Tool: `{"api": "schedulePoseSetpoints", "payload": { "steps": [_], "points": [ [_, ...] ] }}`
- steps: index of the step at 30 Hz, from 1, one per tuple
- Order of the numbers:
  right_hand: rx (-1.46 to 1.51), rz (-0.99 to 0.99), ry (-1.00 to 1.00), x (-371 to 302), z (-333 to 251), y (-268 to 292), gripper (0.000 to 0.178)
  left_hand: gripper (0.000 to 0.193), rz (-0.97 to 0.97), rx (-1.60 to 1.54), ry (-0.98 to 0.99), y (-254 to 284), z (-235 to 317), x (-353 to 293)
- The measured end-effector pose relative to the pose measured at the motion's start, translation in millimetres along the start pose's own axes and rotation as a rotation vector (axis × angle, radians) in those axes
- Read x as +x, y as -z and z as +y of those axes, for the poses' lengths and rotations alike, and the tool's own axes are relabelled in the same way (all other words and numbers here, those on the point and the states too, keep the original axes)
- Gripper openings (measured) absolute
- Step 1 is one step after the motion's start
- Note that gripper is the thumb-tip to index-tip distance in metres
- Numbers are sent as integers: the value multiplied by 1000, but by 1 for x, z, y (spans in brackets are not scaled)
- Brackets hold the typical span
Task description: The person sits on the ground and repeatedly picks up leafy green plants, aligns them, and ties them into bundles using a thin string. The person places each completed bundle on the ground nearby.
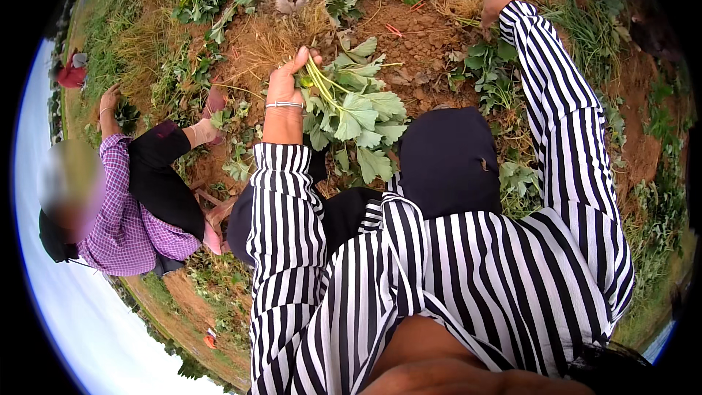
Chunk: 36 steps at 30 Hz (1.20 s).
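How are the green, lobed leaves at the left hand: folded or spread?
Spread: the leaves fan out from stems in the left hand.

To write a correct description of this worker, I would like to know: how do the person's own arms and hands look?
Both sleeves are long, with black and white stripes. The left hand is bare, with a thin silver-coloured bracelet at its wrist. The right hand is also without a glove.
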State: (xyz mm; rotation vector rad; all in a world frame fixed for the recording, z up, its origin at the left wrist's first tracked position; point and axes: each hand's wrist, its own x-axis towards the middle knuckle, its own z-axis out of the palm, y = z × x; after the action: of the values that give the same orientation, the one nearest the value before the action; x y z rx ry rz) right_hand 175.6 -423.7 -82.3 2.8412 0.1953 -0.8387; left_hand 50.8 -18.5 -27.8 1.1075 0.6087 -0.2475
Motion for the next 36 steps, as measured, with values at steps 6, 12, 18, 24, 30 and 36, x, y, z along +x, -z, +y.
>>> {"api": "schedulePoseSetpoints", "payload": {
  "steps": [6, 12, 18, 24, 30, 36],
  "points": [
    [534, 642, 437, -67, -69, 96, 28, 24, -253, -142, 66, -6, 24, -16],
    [1213, 10, 745, -151, -142, 123, 92, 23, -312, -112, -44, -48, 49, -70],
    [1219, 4, 811, -201, -182, 146, 83, 22, -352, -83, -58, -45, 65, -114],
    [759, 655, 787, -218, -181, 139, 32, 21, -401, 23, -84, -47, 67, -134],
    [252, 874, 383, -203, -111, 144, 20, 19, -254, 27, -225, -31, 60, -127],
    [515, 574, 29, -180, -23, 107, 50, 54, -102, 80, -360, -55, 51, -122]
  ]
}}
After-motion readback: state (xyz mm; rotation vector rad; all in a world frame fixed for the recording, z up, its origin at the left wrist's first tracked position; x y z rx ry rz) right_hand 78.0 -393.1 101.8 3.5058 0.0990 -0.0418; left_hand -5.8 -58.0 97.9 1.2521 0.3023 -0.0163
